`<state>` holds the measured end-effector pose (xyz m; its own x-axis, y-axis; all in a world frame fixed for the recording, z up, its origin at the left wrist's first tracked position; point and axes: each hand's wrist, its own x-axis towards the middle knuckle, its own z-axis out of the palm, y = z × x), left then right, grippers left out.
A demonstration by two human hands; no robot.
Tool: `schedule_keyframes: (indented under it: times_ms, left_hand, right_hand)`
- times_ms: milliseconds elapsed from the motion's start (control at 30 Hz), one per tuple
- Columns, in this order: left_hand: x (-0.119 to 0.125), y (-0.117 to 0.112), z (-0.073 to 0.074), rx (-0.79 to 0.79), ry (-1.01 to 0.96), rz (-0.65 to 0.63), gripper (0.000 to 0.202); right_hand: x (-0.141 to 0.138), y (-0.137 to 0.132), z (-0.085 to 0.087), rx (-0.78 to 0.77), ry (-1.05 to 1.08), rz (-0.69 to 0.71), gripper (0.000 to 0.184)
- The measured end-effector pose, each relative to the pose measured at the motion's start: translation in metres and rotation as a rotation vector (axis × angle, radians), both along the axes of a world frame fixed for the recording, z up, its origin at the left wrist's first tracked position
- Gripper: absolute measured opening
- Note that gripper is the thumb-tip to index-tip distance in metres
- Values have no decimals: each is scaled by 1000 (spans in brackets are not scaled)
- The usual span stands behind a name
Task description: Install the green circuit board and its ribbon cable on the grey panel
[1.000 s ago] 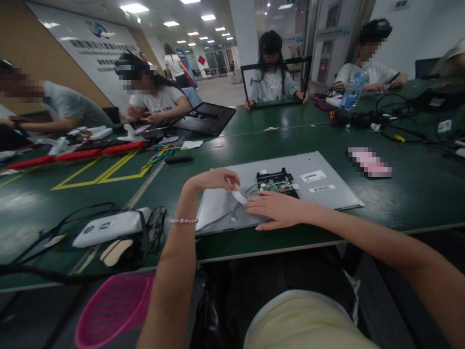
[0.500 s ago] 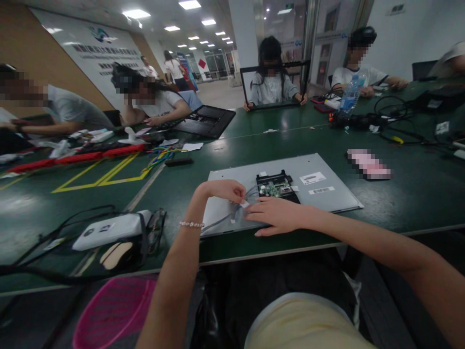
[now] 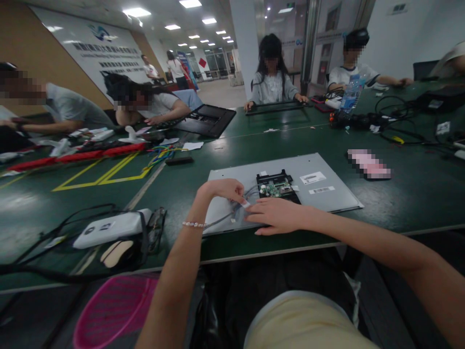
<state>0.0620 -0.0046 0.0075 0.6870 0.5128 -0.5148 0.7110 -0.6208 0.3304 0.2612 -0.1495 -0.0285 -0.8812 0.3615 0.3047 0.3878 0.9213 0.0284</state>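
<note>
A grey metal panel [image 3: 327, 191], the back of a flat display, lies face down on the green desk [image 3: 254, 140] directly in front of the person, its near left corner under both hands. A small green circuit board [image 3: 276, 186] sits in a black frame near the panel's middle, just beyond the fingertips, and thin grey wires [image 3: 223, 219] run from it toward the panel's near edge.

The left hand [image 3: 222, 190], a bead bracelet [image 3: 195, 224] on its wrist, is curled with thumb and fingers pinched together on a small white strip of tape [image 3: 246, 204]. The right hand [image 3: 278, 215] lies flat and loosely spread on the panel, palm down, its fingertips meeting the same strip; it grips nothing that can be seen. The two hands touch at the strip, just short of the circuit board.

Two white labels [image 3: 313, 178] are stuck to the panel right of the board. On the desk to the left lie a white device [image 3: 109, 228] with black cables and a pair of glasses [image 3: 156, 225]; a pink basket [image 3: 112, 310] stands below the desk edge. A blurred pink item [image 3: 368, 163] lies well to the right. Across the desk other people work at dark screen frames [image 3: 207, 118], beside a water bottle [image 3: 350, 92].
</note>
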Motion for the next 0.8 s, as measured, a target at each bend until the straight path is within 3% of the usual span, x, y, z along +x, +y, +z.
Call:
schedule_keyframes:
  times_ms: [400, 800]
  left_hand:
    - [5, -8, 5, 63, 31, 11, 42]
    - [5, -5, 3, 23, 25, -1, 41]
  right_hand:
    - [1, 0, 3, -72, 15, -3, 38]
    - [1, 2, 1, -116, 49, -3, 36]
